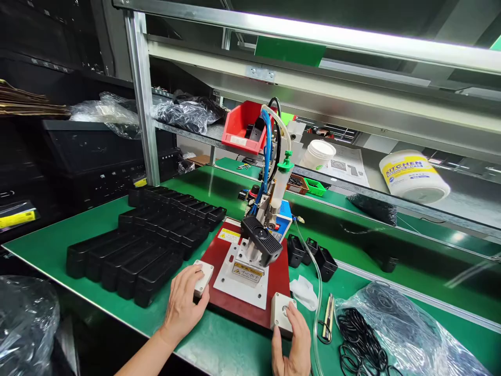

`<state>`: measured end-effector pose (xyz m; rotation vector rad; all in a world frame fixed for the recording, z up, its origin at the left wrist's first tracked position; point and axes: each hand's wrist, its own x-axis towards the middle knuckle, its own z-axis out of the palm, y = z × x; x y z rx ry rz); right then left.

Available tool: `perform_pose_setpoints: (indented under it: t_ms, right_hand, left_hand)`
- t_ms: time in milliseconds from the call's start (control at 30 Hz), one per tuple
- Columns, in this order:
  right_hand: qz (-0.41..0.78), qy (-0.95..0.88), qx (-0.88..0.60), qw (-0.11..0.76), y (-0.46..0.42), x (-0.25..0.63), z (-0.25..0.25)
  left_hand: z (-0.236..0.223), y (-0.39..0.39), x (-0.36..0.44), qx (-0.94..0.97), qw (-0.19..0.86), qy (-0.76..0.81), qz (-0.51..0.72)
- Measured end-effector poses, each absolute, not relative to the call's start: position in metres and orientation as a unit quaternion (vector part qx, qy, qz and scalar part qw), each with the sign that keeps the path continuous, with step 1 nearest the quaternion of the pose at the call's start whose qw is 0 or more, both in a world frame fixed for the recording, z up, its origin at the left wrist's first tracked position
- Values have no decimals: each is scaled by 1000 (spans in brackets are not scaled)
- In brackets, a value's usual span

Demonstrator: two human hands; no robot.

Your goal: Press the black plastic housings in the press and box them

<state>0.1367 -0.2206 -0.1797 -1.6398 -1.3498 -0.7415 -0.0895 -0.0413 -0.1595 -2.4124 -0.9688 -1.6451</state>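
My left hand (185, 298) lies over a light grey push-button box (205, 277), fingers stretched across its top and thumb against its near side. My right hand (294, 342) rests at the other push-button box (280, 309), fingertips at its round button and thumb along its front. Neither hand grasps a loose object. Between them stands a bench machine on a dark red base (227, 263). A black ribbed plastic part (261, 240) sits tilted on its metal fixture (248, 272), below a dispensing syringe (280, 185) with a green cap.
Rows of black housings (133, 245) cover the left of the green table. More black parts (313, 256), a white cloth (304, 292), a craft knife (327, 318), black rubber rings (360, 339) and a clear bag (407, 324) lie right. A shelf above holds a red bin (240, 125) and white tubs.
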Motion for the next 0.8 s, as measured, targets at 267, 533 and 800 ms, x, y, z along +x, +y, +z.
perform_pose_setpoints:
  t_ms: [267, 533, 800]
  right_hand:
    - [-300, -566, -652, 407, -219, 137, -169]
    - [-293, -572, -640, 421, -217, 137, -168]
    - [-293, -566, -640, 429, -219, 137, -168]
  left_hand:
    - [-159, -36, -86, -785, 22, -321, -529]
    - [-159, -38, -88, -787, 5, -314, -531]
    - [-158, -36, -87, -787, 2, -304, -536]
